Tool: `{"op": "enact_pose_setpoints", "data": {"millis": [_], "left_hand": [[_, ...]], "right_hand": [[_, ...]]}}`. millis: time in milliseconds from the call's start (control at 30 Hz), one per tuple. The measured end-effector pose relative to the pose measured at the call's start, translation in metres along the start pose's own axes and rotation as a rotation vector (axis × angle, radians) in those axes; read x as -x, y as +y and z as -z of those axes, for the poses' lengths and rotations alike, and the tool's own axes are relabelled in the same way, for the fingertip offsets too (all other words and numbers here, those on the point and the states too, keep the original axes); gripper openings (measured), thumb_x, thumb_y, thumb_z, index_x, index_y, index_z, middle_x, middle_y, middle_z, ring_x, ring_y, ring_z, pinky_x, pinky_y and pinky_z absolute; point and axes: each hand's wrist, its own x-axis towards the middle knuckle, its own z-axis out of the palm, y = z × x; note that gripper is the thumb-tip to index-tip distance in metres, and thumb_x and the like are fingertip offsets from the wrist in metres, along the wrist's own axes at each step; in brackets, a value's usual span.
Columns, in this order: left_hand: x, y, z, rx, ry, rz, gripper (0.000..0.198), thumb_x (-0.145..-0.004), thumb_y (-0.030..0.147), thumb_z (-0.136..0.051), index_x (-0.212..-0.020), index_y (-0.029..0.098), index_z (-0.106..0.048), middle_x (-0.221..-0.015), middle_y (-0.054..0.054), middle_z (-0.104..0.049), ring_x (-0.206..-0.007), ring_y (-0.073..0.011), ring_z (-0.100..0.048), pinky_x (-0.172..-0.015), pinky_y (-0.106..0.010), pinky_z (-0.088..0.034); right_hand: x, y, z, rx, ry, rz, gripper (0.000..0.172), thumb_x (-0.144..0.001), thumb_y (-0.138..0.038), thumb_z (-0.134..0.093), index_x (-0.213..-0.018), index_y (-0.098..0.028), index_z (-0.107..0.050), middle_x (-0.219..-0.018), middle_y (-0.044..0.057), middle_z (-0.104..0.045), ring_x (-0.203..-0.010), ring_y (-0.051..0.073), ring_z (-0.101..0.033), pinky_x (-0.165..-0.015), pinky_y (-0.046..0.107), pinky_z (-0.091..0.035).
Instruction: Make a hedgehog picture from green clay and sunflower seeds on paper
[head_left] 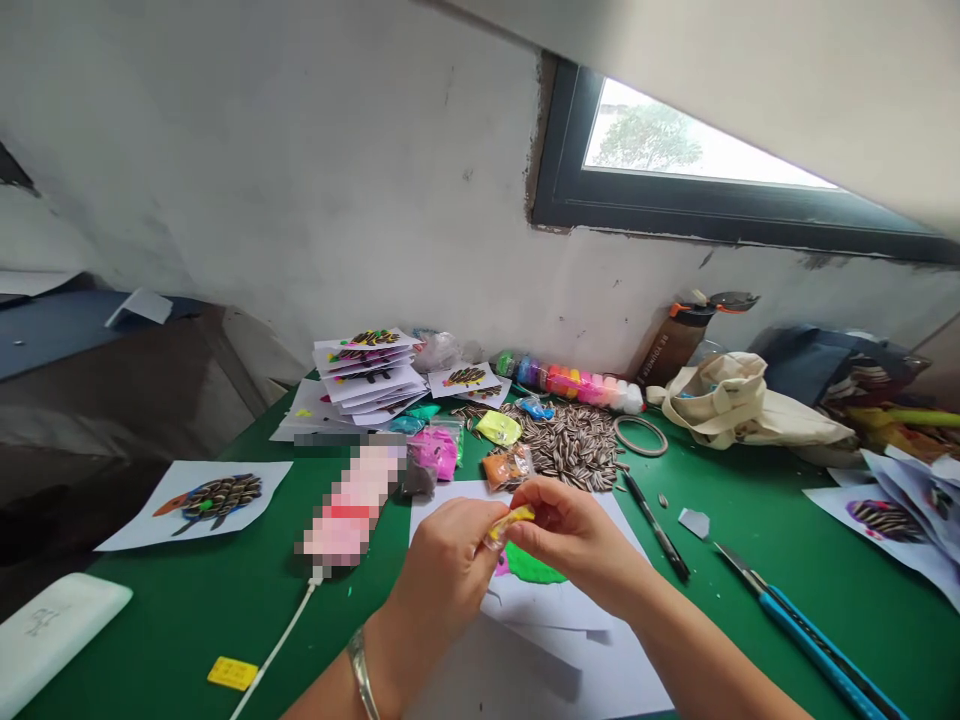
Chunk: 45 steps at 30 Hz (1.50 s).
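Left hand (442,565), metal bangle (361,672) on its wrist, and right hand (574,535) both clamped on a yellow clay packet (510,525), held just above green clay (534,565) on white paper (450,505). Blue utility knife (814,630) lies off right.

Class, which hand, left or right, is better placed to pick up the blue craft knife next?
Right, probably: the right hand is nearer the blue craft knife than the left hand is. Both hands pinch the yellow clay, so the right would have to let go first.
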Motion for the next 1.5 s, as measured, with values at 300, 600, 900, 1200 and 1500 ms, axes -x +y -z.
{"op": "enact_pose_setpoints", "data": {"millis": [300, 600, 900, 1200, 1500], "left_hand": [[0.001, 0.003, -0.004, -0.146, -0.045, -0.053, 0.024, -0.095, 0.02, -0.042, -0.087, 0.018, -0.065, -0.075, -0.006, -0.067, -0.073, -0.0202, -0.063, -0.069, -0.031, -0.048], [0.004, 0.002, -0.007, -0.225, -0.081, -0.071, 0.023, -0.089, 0.011, -0.041, -0.083, 0.019, -0.062, -0.075, -0.005, -0.066, -0.073, -0.0205, -0.061, -0.068, -0.032, -0.045], [0.003, 0.001, -0.009, -0.296, -0.103, -0.043, 0.022, -0.089, 0.01, -0.041, -0.077, 0.019, -0.058, -0.071, -0.003, -0.063, -0.07, -0.0202, -0.059, -0.064, -0.031, -0.041], [0.001, -0.008, -0.01, -0.173, -0.038, 0.046, 0.022, -0.093, 0.019, -0.044, -0.087, 0.02, -0.065, -0.076, -0.002, -0.068, -0.071, -0.0184, -0.061, -0.065, -0.028, -0.042], [-0.007, -0.002, -0.002, 0.054, -0.024, 0.3, 0.024, -0.092, 0.03, -0.049, -0.083, 0.022, -0.07, -0.076, 0.001, -0.069, -0.07, -0.0143, -0.06, -0.064, -0.024, -0.04]], "right_hand": [[0.004, -0.008, 0.002, 0.509, 0.043, 0.083, 0.014, -0.082, -0.027, -0.058, -0.07, -0.021, -0.06, -0.062, -0.002, -0.054, -0.058, 0.013, -0.045, -0.052, 0.024, -0.029], [0.007, -0.002, 0.0, 0.95, 0.056, 0.129, 0.02, -0.088, -0.021, -0.044, -0.07, -0.02, -0.054, -0.07, 0.001, -0.059, -0.064, 0.014, -0.05, -0.058, 0.027, -0.027], [0.009, 0.005, -0.007, 1.152, 0.154, 0.168, 0.018, -0.085, -0.017, -0.046, -0.068, -0.02, -0.05, -0.064, 0.001, -0.056, -0.057, 0.013, -0.046, -0.055, 0.028, -0.023], [0.001, 0.006, 0.006, 0.65, 0.103, 0.087, 0.018, -0.076, -0.01, -0.047, -0.076, -0.018, -0.063, -0.064, -0.001, -0.057, -0.059, 0.011, -0.047, -0.056, 0.023, -0.032], [-0.006, -0.001, 0.026, -0.305, -0.013, -0.104, 0.022, -0.077, -0.033, -0.069, -0.087, -0.014, -0.07, -0.072, 0.004, -0.068, -0.058, 0.011, -0.058, -0.058, 0.024, -0.046]]}}
